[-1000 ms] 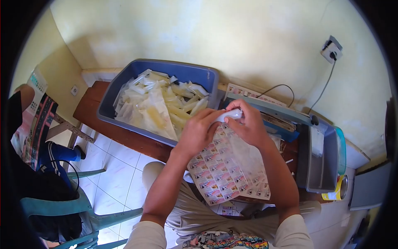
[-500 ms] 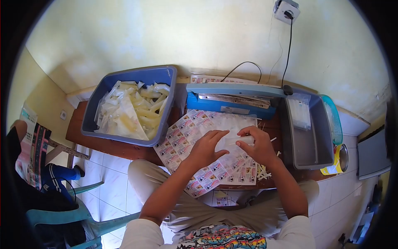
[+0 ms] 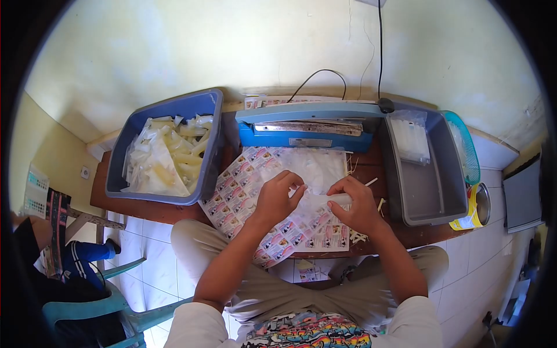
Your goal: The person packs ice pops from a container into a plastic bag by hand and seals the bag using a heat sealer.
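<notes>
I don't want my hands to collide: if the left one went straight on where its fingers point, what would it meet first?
Probably the right hand, facing the left hand across the plastic, though one view leaves heights unclear.

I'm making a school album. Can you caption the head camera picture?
Left hand and right hand hold filmy plastic above printed paper, near a blue machine.
</notes>
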`<state>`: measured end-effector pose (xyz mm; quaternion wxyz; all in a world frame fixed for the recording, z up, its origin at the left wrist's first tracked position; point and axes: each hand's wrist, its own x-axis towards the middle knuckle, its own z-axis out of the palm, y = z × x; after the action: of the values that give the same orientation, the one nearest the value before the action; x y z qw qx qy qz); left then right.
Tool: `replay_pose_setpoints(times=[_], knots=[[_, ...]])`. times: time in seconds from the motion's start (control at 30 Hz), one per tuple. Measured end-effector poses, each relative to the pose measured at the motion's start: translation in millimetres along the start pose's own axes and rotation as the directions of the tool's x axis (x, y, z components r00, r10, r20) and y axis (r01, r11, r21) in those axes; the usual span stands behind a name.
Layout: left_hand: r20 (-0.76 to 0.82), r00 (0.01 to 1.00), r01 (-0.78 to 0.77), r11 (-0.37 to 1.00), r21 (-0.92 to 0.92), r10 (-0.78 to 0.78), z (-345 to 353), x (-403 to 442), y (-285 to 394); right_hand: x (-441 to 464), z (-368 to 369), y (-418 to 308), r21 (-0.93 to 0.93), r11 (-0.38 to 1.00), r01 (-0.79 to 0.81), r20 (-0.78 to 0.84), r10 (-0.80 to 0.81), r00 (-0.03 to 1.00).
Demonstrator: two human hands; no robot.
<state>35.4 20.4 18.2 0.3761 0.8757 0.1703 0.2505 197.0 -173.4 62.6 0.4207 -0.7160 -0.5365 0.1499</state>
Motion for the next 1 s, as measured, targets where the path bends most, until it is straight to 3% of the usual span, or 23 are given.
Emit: replay_pose_setpoints(times=[0.1, 0.27, 0.4, 0.5, 0.57, 0.7, 0.77, 1.0], knots=[[0.003, 1.0, -0.021, 0.997, -0.068, 0.021, 1.5, -1.2, -1.3, 1.1, 16.3, 8.1, -0.022, 1.0, 0.022, -0.07, -0.024, 0.997], [-0.008, 0.998, -0.062, 0.984, -0.164, 0.062, 5.1, -6.9, -4.4, 4.5, 47.5, 13.6, 0.075, 0.993, -0.092, -0.264, 0.109, 0.958], [0.011, 1.0, -0.027, 0.978, -0.207, 0.03, 4.1, -11.5, -5.3, 10.6, 69.4, 8.9, 0.056, 0.99, -0.127, -0.264, 0.137, 0.955], [0.016, 1.0, -0.021, 0.987, -0.159, 0.023, -0.9, -13.9, -7.4, 9.1, 85.0, 8.3, 0.232, 0.964, -0.131, -0.223, 0.184, 0.957], [0.021, 1.0, -0.019, 0.99, -0.142, 0.022, -2.2, -16.5, -10.9, 8.6, 89.0, 13.3, 0.095, 0.995, -0.038, -0.191, 0.055, 0.98], [0.023, 0.999, 0.029, 0.994, -0.104, -0.027, -2.4, -21.6, -12.6, 8.5, 89.5, 7.2, 0.079, 0.997, -0.023, -0.142, 0.034, 0.989], [0.032, 0.997, 0.075, 0.992, -0.098, -0.073, -1.4, -23.1, -14.7, 6.8, 87.0, 2.6, 0.062, 0.991, -0.119, -0.038, 0.121, 0.992], [0.06, 0.985, 0.169, 0.979, -0.111, -0.163, 1.9, -24.3, -26.0, 7.2, 104.2, 26.0, 0.22, 0.975, 0.018, -0.099, 0.004, 0.995]])
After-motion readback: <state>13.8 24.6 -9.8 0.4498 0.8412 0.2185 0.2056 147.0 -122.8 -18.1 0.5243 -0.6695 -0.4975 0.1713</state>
